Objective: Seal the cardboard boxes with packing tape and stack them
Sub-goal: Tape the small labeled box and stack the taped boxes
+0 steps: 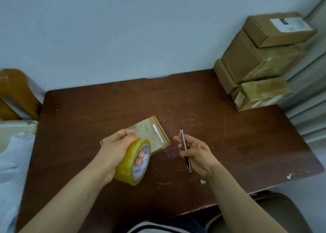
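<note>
At a scratched brown tabletop (pixel 247 135), the person's left hand (pixel 114 144) grips a roll of packing tape (pixel 125 167), fingers hooked through its core, over the near-left end of a small flat cardboard box (pixel 151 137). The box lies between both hands, nearer the left, its long axis running near-left to far-right. Just right of it, the right hand (pixel 197 153) holds a slim cutter (pixel 183 141), tip pointing far. Stacked boxes (pixel 261 61) stand at far right, well apart
</note>
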Available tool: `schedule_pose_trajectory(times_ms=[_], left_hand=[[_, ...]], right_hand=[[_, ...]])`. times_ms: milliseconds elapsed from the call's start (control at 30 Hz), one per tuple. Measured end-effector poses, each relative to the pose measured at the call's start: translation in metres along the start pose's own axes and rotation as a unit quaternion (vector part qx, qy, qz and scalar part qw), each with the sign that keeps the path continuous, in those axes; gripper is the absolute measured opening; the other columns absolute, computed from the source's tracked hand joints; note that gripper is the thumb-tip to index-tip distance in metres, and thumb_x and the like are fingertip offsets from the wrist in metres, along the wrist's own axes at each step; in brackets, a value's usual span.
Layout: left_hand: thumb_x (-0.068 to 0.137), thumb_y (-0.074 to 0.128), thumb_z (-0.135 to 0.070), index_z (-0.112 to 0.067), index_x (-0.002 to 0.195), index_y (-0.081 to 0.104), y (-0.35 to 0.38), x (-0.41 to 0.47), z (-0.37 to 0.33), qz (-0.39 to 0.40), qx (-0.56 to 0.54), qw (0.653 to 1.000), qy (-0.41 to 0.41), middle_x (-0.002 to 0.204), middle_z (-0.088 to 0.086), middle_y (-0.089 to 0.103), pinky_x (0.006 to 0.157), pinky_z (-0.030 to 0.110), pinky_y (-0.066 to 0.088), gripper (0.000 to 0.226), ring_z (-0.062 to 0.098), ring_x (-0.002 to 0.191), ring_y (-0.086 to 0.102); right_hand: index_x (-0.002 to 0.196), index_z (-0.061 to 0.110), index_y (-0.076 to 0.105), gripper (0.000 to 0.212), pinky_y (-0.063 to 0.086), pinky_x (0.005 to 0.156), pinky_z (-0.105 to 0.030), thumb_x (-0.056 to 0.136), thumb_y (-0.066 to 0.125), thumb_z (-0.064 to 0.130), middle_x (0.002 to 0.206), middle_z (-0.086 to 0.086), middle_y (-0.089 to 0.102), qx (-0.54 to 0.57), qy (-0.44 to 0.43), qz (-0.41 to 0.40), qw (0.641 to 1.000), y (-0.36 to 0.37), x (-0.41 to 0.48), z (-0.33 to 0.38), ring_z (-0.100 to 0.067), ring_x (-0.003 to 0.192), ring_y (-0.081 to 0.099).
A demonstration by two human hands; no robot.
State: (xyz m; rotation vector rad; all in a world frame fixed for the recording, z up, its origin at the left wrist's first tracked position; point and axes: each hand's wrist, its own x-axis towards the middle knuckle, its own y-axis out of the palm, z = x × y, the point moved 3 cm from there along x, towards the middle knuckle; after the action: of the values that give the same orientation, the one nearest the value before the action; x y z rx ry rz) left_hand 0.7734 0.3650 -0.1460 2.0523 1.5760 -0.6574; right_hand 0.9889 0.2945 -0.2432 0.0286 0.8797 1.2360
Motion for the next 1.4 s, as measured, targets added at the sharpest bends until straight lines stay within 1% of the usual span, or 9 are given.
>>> schedule_pose_trajectory(times_ms=[133, 267, 400, 533, 600, 733, 933, 1133, 1400], left_hand=[[0.091, 0.061, -0.02, -0.009, 0.091, 0.061, 0.013, 0.001, -0.002, 0.0, -0.007, 1.0, -0.007, 0.059, 0.02, 0.062, 0.042, 0.027, 0.05, 0.012, 0.023, 0.039, 0.054], [0.091, 0.058, -0.016, -0.01, 0.091, 0.06, 0.028, -0.001, -0.005, 0.026, -0.022, 0.999, -0.003, 0.061, 0.02, 0.062, 0.047, 0.028, 0.051, 0.006, 0.025, 0.043, 0.055], [0.092, 0.05, -0.012, -0.012, 0.096, 0.056, 0.041, 0.0, -0.004, 0.037, -0.051, 0.998, 0.001, 0.064, 0.021, 0.061, 0.049, 0.029, 0.051, 0.007, 0.027, 0.048, 0.057], [0.094, 0.051, -0.017, -0.01, 0.099, 0.055, 0.056, 0.002, -0.003, 0.03, -0.087, 0.996, 0.014, 0.065, 0.02, 0.063, 0.049, 0.028, 0.053, 0.01, 0.026, 0.049, 0.06], [0.095, 0.054, -0.023, -0.01, 0.095, 0.057, 0.064, 0.004, -0.003, 0.007, -0.088, 0.995, 0.044, 0.065, 0.014, 0.066, 0.049, 0.026, 0.053, 0.013, 0.021, 0.052, 0.063], [0.095, 0.052, -0.031, -0.018, 0.09, 0.058, 0.074, 0.006, -0.007, -0.04, -0.042, 0.992, 0.114, 0.066, 0.005, 0.07, 0.056, 0.028, 0.056, 0.016, 0.014, 0.058, 0.066], [0.097, 0.051, -0.024, -0.019, 0.081, 0.055, 0.088, 0.003, -0.007, -0.02, 0.002, 0.987, 0.161, 0.06, -0.008, 0.067, 0.047, 0.015, 0.046, 0.017, 0.001, 0.052, 0.061], [0.09, 0.06, -0.023, -0.024, 0.086, 0.058, 0.097, 0.002, 0.003, 0.004, 0.017, 0.986, 0.169, 0.071, 0.002, 0.071, 0.052, 0.022, 0.052, 0.004, 0.013, 0.062, 0.067], [0.093, 0.056, -0.019, -0.04, 0.133, 0.035, 0.05, 0.012, -0.012, -0.053, 0.133, 0.96, 0.242, 0.11, -0.043, 0.051, 0.083, 0.0, 0.037, 0.049, -0.022, 0.1, 0.049]], right_hand=[[0.112, 0.014, 0.07, 0.068, 0.059, 0.073, -0.037, 0.074, 0.035, -0.03, 0.109, -0.016, 0.065, -0.171, -0.002, -0.057, 0.984, -0.018, 0.007, 0.001, -0.026, 0.094, 0.067], [0.151, 0.007, 0.024, 0.072, 0.022, 0.116, -0.036, 0.085, 0.046, -0.014, 0.16, -0.009, 0.007, -0.643, -0.013, -0.183, 0.743, -0.045, 0.024, 0.005, -0.032, 0.143, 0.012], [0.148, 0.008, 0.03, 0.06, 0.023, 0.115, -0.036, 0.094, 0.056, 0.009, 0.156, -0.01, 0.019, -0.672, -0.056, -0.206, 0.709, -0.043, 0.023, 0.018, -0.029, 0.141, 0.018], [0.093, 0.027, 0.066, 0.007, 0.049, 0.077, -0.019, 0.086, 0.066, 0.026, 0.09, 0.01, 0.069, -0.372, -0.199, -0.137, 0.896, 0.013, -0.012, 0.041, -0.012, 0.092, 0.063], [0.095, 0.03, 0.064, 0.024, 0.051, 0.071, -0.016, 0.075, 0.069, 0.042, 0.083, 0.012, 0.071, -0.242, -0.159, 0.021, 0.957, 0.044, -0.031, 0.038, -0.004, 0.082, 0.067], [0.12, 0.036, 0.053, 0.063, 0.051, 0.095, -0.028, 0.063, 0.079, 0.043, 0.111, 0.018, 0.066, -0.2, -0.109, 0.125, 0.966, 0.07, -0.048, 0.029, -0.005, 0.112, 0.06], [0.103, 0.02, 0.07, 0.021, 0.052, 0.07, -0.022, 0.083, 0.07, 0.026, 0.1, -0.012, 0.065, -0.168, -0.155, -0.031, 0.973, 0.055, -0.033, 0.064, -0.016, 0.084, 0.062], [0.084, 0.009, 0.066, 0.007, 0.043, 0.043, -0.017, 0.09, 0.065, 0.012, 0.055, 0.01, 0.06, -0.148, -0.134, -0.028, 0.98, 0.055, -0.025, 0.075, -0.002, 0.049, 0.053], [0.077, 0.028, 0.063, 0.02, 0.05, 0.068, -0.027, 0.087, 0.068, 0.012, 0.072, 0.013, 0.062, -0.325, -0.265, 0.058, 0.906, 0.097, 0.008, 0.076, -0.004, 0.071, 0.056]])
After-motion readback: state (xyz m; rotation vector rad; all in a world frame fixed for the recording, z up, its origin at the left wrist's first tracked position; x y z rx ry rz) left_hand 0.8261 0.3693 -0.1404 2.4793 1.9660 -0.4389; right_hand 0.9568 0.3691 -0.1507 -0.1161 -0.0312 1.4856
